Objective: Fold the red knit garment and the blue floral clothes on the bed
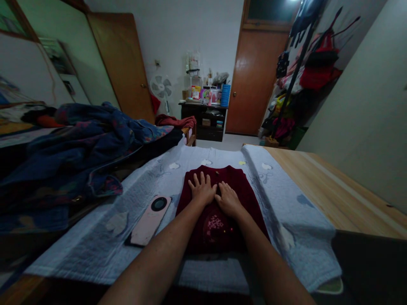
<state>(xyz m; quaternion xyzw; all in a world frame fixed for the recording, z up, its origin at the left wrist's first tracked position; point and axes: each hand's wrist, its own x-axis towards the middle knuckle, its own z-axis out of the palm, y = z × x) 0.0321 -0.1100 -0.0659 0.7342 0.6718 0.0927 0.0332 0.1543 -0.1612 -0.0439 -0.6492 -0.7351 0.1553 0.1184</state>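
A dark red garment (203,233), folded into a neat block with a pink patterned patch on its front, lies on a pale blue quilted cloth (286,190). My left hand (202,189) rests flat on its upper part, fingers spread. Beside it my right hand (228,199) also lies flat on the fabric, its fingers stretched out and closer together. The thumbs of both hands nearly meet. To the left of the garment, a pink phone (149,222) with a round black camera ring lies back side up on the cloth.
A heap of dark blue patterned clothing (79,148) covers the left side. Bare wooden board (314,182) extends at the right. Farther back stand a fan (161,87), a dark cabinet (203,123) with small items, and a wooden door (256,80). Bags (321,63) hang at right.
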